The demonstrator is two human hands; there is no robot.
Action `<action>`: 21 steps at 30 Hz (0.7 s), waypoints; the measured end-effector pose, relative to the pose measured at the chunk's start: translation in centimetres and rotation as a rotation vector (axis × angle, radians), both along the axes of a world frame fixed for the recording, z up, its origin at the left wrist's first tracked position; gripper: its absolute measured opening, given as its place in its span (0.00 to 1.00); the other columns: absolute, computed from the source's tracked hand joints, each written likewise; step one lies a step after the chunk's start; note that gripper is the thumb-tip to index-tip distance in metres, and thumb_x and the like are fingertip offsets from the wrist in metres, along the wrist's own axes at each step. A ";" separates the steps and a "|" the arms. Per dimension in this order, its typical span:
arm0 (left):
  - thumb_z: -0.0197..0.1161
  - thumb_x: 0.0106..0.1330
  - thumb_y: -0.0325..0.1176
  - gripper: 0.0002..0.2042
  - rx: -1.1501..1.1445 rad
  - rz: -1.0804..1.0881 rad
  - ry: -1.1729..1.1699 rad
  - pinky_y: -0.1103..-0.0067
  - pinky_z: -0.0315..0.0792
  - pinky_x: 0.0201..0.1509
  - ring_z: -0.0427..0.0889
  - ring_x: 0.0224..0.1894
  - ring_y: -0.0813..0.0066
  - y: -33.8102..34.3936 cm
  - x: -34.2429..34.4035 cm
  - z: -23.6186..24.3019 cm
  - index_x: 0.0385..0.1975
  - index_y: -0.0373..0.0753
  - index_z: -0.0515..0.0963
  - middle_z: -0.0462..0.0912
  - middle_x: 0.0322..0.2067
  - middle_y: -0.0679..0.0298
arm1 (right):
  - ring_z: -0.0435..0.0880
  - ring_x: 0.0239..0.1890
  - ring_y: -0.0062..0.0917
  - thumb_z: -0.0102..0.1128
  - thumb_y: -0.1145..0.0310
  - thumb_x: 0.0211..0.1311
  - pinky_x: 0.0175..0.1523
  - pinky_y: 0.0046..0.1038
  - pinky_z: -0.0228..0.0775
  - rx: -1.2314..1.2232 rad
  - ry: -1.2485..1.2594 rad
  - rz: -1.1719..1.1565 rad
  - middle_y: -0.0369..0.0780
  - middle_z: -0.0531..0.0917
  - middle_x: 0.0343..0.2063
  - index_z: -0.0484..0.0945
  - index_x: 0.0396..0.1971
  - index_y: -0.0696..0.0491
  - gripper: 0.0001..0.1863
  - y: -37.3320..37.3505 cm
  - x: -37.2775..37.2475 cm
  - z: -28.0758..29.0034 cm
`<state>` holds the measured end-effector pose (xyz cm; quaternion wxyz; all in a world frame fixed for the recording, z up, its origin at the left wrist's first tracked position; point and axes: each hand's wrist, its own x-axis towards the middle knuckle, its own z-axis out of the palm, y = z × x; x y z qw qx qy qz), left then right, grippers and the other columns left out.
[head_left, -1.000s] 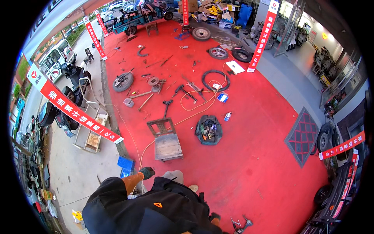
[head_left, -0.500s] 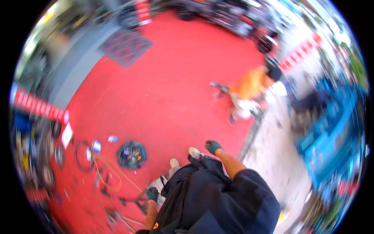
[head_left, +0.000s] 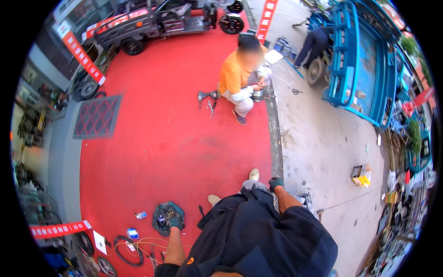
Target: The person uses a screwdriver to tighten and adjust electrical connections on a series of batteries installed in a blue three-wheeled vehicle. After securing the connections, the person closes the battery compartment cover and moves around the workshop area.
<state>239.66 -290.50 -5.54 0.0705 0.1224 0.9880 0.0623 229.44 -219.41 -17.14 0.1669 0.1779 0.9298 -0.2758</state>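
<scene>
My left hand (head_left: 174, 223), in a dark green glove, is over the right part of a round dark basin or bag (head_left: 162, 229). Small mixed items (head_left: 162, 217) lie inside it, too small to name. The glove blends with those items, so I cannot make out its fingers or any hold. My right hand (head_left: 276, 183), gloved alike, hangs beside my right leg near the edge of the red flooring. Its fingers look curled in, and nothing shows in them.
Tyres (head_left: 129, 251), an orange hose (head_left: 152, 240) and a blue-and-white box (head_left: 133, 233) lie at lower left. Ahead, a person in orange (head_left: 232, 74) squats beside a power tool (head_left: 206, 95). A grey cargo tricycle (head_left: 161, 23) and a blue cargo vehicle (head_left: 344, 51) stand farther off.
My view has turned right and sharpened. My left hand has moved forward from beside my leg to the basin or bag. The squatting person now appears nearer the middle.
</scene>
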 end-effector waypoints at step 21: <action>0.69 0.56 0.40 0.10 -0.049 -0.187 -0.394 0.51 0.76 0.44 0.85 0.40 0.46 24.1 -5.8 1.8 0.37 0.50 0.84 0.87 0.35 0.56 | 0.83 0.21 0.28 0.66 0.63 0.61 0.26 0.33 0.75 -0.534 -0.003 -0.512 0.41 0.86 0.29 0.83 0.53 0.55 0.21 15.2 -9.9 -1.4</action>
